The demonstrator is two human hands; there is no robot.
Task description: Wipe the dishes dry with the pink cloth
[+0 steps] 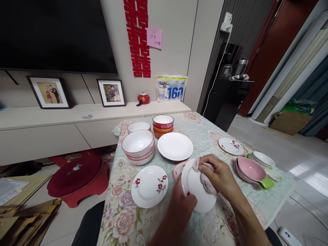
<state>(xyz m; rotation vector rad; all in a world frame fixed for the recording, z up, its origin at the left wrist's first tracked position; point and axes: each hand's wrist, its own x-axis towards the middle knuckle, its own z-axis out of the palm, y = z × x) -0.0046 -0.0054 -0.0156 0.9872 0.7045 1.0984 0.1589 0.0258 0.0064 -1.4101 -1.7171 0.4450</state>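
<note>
My left hand (182,201) grips a white plate (194,184) by its left edge, thumb over the front. The plate is tilted up above the table, and a bit of red flower shows beside the thumb. My right hand (216,172) is closed on a pale pink cloth (208,182), which presses on the plate's upper right face. Behind the held plate a pink dish (178,169) is partly hidden. To the left lies a white plate with red flowers (149,187). Farther back is a stack of plain white plates (175,146).
Red-rimmed white bowls (138,143) and a stack of red and orange bowls (163,123) stand at the back left. On the right are a flowered plate (230,146), pink bowls (251,169) and small white bowls (261,159). A red stool (82,189) stands left of the table.
</note>
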